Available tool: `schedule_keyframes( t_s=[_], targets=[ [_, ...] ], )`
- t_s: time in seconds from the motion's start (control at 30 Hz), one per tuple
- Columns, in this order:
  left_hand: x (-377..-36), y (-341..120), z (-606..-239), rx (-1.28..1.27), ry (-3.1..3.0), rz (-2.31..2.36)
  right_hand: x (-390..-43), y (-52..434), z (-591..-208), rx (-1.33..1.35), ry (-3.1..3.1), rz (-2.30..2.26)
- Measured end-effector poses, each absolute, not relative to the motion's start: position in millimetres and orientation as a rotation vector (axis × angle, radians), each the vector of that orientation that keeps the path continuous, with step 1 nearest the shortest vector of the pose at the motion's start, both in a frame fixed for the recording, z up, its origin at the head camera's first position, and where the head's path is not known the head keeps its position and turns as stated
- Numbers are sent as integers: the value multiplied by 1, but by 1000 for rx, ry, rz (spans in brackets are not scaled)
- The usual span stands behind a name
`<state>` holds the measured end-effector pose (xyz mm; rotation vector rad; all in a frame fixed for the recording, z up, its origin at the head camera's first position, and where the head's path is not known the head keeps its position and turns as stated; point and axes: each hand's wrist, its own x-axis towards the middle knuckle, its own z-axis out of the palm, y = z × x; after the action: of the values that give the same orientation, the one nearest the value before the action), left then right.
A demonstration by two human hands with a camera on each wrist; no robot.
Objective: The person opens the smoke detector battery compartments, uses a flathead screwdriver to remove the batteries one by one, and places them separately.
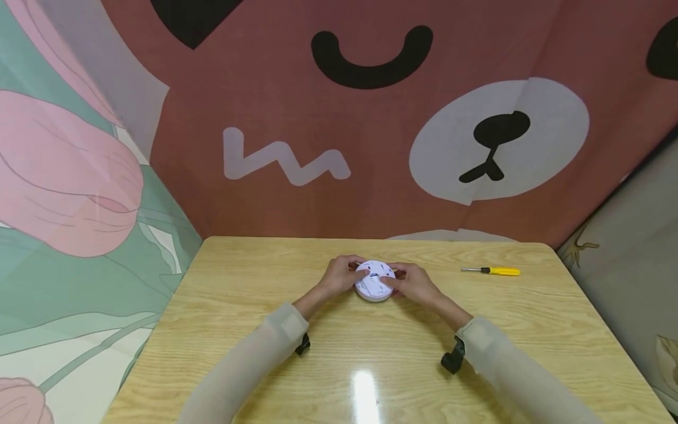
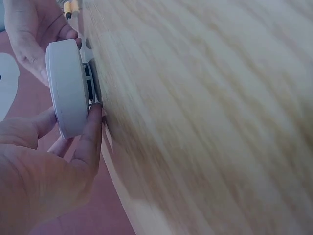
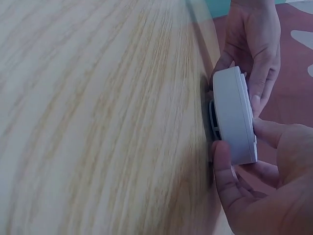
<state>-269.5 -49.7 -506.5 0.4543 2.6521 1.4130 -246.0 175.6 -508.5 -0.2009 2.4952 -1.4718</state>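
We are seeing bare desk [image 1: 254, 282] lying open all around our hands; only the yellow-handled screwdriver [image 1: 492, 271] is lying well off to the right, and the hanging bear-print cloth [image 1: 371, 147] is closing off the far edge.

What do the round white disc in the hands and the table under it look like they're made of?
The round white disc looks like matte moulded plastic: smooth, even white, with slots near its base. The table looks like light wood or wood-look laminate with a glossy finish: visible grain and a bright reflection.
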Motion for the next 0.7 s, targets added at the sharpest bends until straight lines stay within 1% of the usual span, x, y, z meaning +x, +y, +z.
schedule_keyframes(
  t_s=[0.3, 0.57, 0.7],
  targets=[
    [-265, -59, -505, 384, 2507, 1507, -250, 177, -509, -262, 2520, -1464],
    [-262, -66, -504, 403, 2433, 1514, -253, 177, -506, -324, 2606, -1364],
    [-260, -71, -502, 417, 2385, 1487, -254, 177, -503, -414, 2678, -1283]
  ],
)
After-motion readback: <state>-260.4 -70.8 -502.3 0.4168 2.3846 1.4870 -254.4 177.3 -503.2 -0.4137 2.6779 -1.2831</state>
